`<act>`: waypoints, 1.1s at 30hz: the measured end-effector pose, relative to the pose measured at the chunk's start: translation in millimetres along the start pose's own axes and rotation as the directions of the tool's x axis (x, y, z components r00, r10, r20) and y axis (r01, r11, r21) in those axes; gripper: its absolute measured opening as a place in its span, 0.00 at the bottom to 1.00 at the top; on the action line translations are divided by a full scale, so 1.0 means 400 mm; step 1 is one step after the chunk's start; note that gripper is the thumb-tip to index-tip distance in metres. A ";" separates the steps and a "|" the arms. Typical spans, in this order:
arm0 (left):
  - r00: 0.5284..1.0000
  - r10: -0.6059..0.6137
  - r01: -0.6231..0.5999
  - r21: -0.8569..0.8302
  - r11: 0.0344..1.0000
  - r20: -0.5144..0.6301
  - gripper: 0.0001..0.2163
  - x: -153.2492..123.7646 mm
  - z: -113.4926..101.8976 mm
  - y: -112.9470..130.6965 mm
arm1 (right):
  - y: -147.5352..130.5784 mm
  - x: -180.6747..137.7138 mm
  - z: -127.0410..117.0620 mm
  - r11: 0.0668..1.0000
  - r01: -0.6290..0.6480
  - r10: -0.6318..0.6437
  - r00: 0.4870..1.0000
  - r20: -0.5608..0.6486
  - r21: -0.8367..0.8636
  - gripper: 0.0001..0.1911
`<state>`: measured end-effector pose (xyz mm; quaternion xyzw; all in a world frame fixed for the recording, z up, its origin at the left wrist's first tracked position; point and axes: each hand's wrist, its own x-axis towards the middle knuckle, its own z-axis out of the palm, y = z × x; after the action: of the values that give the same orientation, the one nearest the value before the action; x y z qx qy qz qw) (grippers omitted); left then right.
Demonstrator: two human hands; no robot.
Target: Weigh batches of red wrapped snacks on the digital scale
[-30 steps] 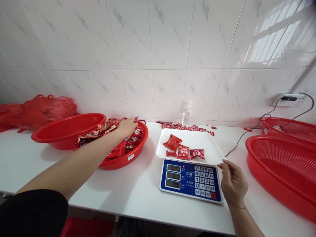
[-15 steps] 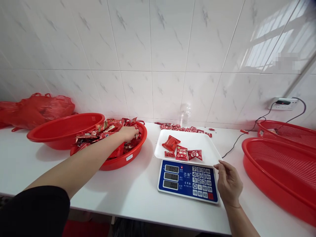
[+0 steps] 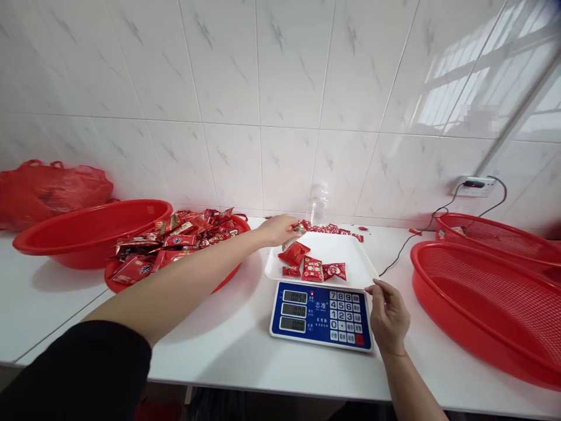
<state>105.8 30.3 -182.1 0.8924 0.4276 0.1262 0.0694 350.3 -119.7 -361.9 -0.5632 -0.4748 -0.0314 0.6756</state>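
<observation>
Spanning the whole view, the white bench [image 3: 228, 345] runs along a tiled wall [image 3: 280, 88]. Biggest on it are two red mesh baskets at the right: the near basket [image 3: 491, 304] and, behind it by the wall, the far basket [image 3: 499, 237]. At the left stands a red basin [image 3: 87, 231], and a crumpled red plastic bag [image 3: 48, 187] lies behind it against the tiles. Just right of the basin, and overlapping its rim in this view, a shallower red bowl [image 3: 228, 278] is heaped with red sweet packets [image 3: 175, 240].

At the middle sits a blue-faced scale [image 3: 322, 316] with three small displays and a keypad, carrying a white tray [image 3: 346, 248]. The left hand [image 3: 274, 229] reaches across the heaped bowl to the tray's rear left corner, its fingers [image 3: 287, 225] clamped on a small red packet [image 3: 296, 228] held just above the tray. The right hand [image 3: 388, 316] rests beside the scale's right edge, fingers [image 3: 376, 286] loosely curled and apart, gripping nothing; the fingertips lie at the tray's front right corner, and I cannot tell whether they touch it.

Four wrapped sweets [image 3: 311, 266] lie near the tray's front left. More loose wrappers [image 3: 337, 229] are strewn behind the tray, near a clear bottle [image 3: 318, 204] by the wall. A black cable [image 3: 407, 245] runs from there up to a wall socket [image 3: 473, 186].
</observation>
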 end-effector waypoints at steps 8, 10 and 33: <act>0.989 0.083 -0.098 0.118 0.988 0.122 0.15 0.064 0.077 0.099 | -0.001 0.001 0.003 1.000 0.005 -0.006 1.000 0.027 0.028 0.15; 0.986 0.100 -0.116 0.117 0.986 0.136 0.15 0.060 0.086 0.116 | -0.003 0.003 0.002 0.999 0.030 -0.031 0.999 0.030 0.022 0.14; 0.999 -0.016 0.017 -0.029 0.999 0.048 0.22 0.034 0.137 0.155 | -0.020 0.009 0.025 0.866 0.466 -0.429 0.879 0.209 -0.182 0.12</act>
<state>175.9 1.4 -217.8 0.8905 0.4313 0.1104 0.0937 341.4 -112.8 -354.5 -0.5115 -0.6390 -0.1958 0.5401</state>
